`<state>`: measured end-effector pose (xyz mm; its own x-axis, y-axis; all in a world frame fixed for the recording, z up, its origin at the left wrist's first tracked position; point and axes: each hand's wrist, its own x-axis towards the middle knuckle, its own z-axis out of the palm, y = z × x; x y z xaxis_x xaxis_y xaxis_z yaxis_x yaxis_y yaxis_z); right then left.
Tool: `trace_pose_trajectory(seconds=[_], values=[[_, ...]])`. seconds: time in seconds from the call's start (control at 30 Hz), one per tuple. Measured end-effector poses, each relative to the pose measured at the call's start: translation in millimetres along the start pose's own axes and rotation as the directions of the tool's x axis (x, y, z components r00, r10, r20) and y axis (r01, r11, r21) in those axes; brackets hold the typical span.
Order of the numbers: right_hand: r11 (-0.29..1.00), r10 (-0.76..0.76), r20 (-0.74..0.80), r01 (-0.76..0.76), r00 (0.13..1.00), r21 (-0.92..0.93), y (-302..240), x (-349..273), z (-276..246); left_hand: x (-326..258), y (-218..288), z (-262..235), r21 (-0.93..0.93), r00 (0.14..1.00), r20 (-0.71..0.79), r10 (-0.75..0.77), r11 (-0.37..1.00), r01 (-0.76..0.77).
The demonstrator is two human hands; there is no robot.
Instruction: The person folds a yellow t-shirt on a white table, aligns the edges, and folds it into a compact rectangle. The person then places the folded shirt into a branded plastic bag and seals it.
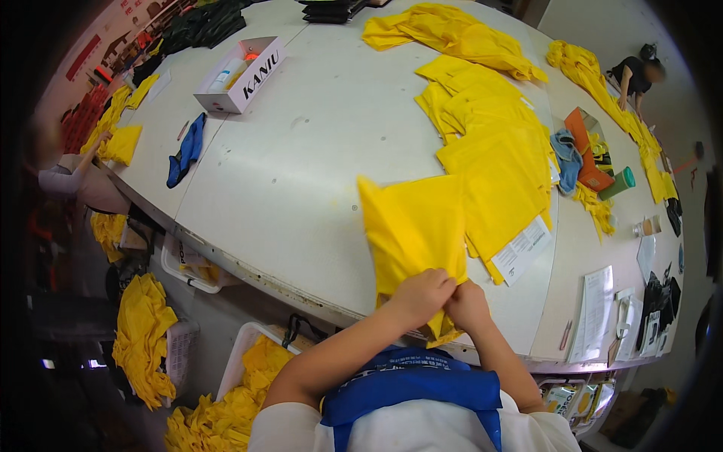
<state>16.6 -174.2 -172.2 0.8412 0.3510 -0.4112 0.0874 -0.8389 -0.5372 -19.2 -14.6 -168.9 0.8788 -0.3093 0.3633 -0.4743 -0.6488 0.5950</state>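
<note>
Near the table's front edge, a yellow piece of thin fabric (414, 233) is gripped between my two hands. My left hand (425, 294) is closed on its lower edge, knuckles up. Close beside it, almost touching, my right hand (467, 305) pinches the same edge. The fabric spreads flat away from me over the table, and its lower end bunches below my fingers. Just to its right lies an overlapping row of folded yellow fabric pieces (501, 177), with a printed white sheet (521, 251) at the near end. The fingertips are partly hidden.
A white open box (245, 79) and a blue cloth (186, 151) lie at left on the white table (294, 196). An orange box (587, 147), a green cup (617, 183) and papers (593, 313) are at right. Bins of yellow fabric (256, 369) stand below. Two other people work at the table.
</note>
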Motion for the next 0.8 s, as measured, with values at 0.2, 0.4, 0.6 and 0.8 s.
trace_pose_trajectory(seconds=[0.2,0.4,0.6,0.8], values=[[0.816,0.094,-0.158,0.015,0.983,0.578,31,2,-5,-81,-34,18,-0.141,0.892,-0.330,-0.309,0.951,0.277],[0.500,0.094,-0.075,0.018,0.993,0.866,22,3,-8,-61,-57,39,-0.499,0.767,-0.329,-0.551,0.791,0.354],[0.743,0.115,-0.194,0.045,0.974,0.668,48,33,3,-45,-29,59,-0.503,0.786,-0.326,-0.525,0.800,0.325],[0.205,0.130,-0.058,0.030,0.990,0.978,17,31,-19,-54,-14,53,-0.631,0.685,-0.143,-0.714,0.599,0.493]])
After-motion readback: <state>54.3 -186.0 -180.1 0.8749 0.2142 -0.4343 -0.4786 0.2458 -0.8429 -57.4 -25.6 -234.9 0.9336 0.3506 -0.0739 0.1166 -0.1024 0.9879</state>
